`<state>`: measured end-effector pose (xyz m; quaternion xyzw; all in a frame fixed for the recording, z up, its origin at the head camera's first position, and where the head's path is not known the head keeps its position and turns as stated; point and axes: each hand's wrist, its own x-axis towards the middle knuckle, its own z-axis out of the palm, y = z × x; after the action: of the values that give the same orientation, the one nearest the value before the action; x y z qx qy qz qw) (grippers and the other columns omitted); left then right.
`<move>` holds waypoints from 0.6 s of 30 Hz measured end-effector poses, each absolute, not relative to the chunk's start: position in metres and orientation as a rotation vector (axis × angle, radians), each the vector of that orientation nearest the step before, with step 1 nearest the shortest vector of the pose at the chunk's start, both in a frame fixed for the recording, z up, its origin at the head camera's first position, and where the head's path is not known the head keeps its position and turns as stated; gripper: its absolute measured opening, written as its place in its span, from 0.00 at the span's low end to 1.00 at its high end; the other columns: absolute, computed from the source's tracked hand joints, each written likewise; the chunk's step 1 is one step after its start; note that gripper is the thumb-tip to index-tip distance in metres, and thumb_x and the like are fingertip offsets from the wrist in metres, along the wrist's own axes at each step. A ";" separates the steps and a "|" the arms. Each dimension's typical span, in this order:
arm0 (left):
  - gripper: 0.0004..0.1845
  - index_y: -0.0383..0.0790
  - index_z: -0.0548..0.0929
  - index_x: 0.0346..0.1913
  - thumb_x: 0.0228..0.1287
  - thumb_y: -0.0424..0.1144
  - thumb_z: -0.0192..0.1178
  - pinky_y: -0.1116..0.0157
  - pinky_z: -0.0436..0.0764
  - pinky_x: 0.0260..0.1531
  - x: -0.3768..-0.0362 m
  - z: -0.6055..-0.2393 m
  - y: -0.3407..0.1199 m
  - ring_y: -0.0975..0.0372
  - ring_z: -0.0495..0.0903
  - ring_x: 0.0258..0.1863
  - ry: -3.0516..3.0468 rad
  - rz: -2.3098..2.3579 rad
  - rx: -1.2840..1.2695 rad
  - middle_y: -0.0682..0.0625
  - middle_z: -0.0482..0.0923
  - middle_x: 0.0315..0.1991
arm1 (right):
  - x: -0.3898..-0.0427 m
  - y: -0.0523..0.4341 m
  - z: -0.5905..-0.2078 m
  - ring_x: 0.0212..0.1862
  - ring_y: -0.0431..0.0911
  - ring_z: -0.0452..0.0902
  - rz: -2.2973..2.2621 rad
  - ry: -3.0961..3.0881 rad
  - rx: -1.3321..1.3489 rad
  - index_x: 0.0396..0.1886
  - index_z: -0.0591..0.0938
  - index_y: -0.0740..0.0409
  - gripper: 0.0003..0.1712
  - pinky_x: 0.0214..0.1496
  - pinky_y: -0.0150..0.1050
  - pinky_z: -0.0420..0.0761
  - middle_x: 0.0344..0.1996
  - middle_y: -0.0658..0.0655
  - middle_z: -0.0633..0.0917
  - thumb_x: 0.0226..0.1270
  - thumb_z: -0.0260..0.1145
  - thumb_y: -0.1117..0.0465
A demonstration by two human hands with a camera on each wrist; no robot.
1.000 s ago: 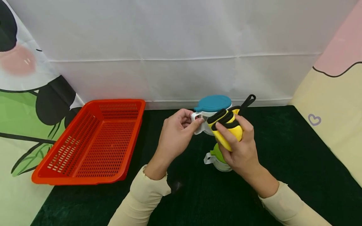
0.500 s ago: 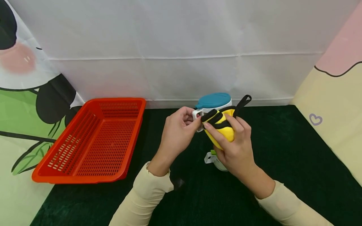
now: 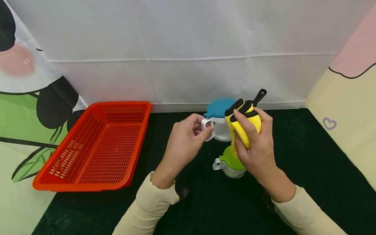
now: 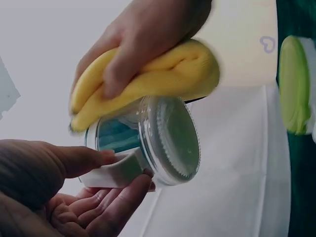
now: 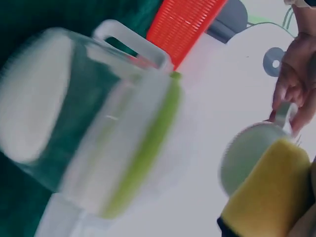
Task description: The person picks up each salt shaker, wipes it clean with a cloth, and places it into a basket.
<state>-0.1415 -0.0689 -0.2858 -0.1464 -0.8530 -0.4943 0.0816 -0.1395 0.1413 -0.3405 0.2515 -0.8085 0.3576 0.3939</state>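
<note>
My left hand [image 3: 188,137] pinches the white handle of a clear cup with a blue lid [image 3: 219,121], held above the dark green table. The left wrist view shows the same cup [image 4: 163,140] from below, thumb and fingers [image 4: 106,195] round its handle. My right hand [image 3: 255,143] grips a folded yellow cloth with black trim [image 3: 243,122] and presses it against the cup's right side. The cloth [image 4: 148,84] lies over the cup's wall there. A second clear cup with a green lid [image 3: 230,164] stands on the table beneath my right hand; it fills the right wrist view [image 5: 94,128], blurred.
A red perforated basket [image 3: 97,147] sits on the left of the dark green table [image 3: 308,156]. White sheeting backs the table, with patterned panels at both sides.
My right hand has moved the yellow cloth from the cup's front to its right side and a little higher. The blue-lidded cup has stayed in my left hand. The green-lidded cup is more exposed.
</note>
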 end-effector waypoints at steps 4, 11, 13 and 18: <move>0.10 0.38 0.83 0.48 0.69 0.38 0.70 0.66 0.86 0.40 -0.142 -0.288 -0.066 0.64 0.84 0.32 -2.518 -1.486 -0.418 0.51 0.88 0.38 | -0.138 0.133 -0.338 0.63 0.67 0.63 0.757 -2.052 0.721 0.68 0.78 0.44 0.29 0.54 0.59 0.75 0.70 0.69 0.61 0.67 0.63 0.62; 0.10 0.38 0.83 0.48 0.70 0.38 0.69 0.63 0.87 0.44 -0.146 -0.287 -0.074 0.62 0.85 0.34 -2.451 -1.530 -0.320 0.50 0.88 0.39 | -0.135 0.133 -0.366 0.65 0.68 0.60 0.573 -2.115 0.870 0.69 0.78 0.42 0.22 0.64 0.63 0.69 0.68 0.69 0.59 0.79 0.58 0.54; 0.11 0.38 0.83 0.49 0.70 0.38 0.69 0.63 0.86 0.45 -0.146 -0.286 -0.076 0.62 0.86 0.36 -2.447 -1.538 -0.331 0.50 0.88 0.41 | -0.135 0.136 -0.371 0.65 0.68 0.61 0.615 -2.133 0.858 0.69 0.77 0.41 0.21 0.62 0.62 0.73 0.68 0.69 0.59 0.80 0.56 0.52; 0.10 0.38 0.83 0.50 0.71 0.37 0.67 0.63 0.86 0.46 -0.144 -0.285 -0.078 0.61 0.86 0.37 -2.461 -1.580 -0.411 0.50 0.88 0.43 | -0.134 0.140 -0.363 0.62 0.62 0.66 0.905 -2.108 0.705 0.67 0.75 0.44 0.23 0.55 0.52 0.77 0.69 0.67 0.59 0.75 0.59 0.59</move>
<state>-0.1439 -0.0777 -0.2854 -0.1385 -0.8297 -0.5326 0.0941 -0.1341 0.1401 -0.3632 0.2739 -0.8187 0.3515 0.3622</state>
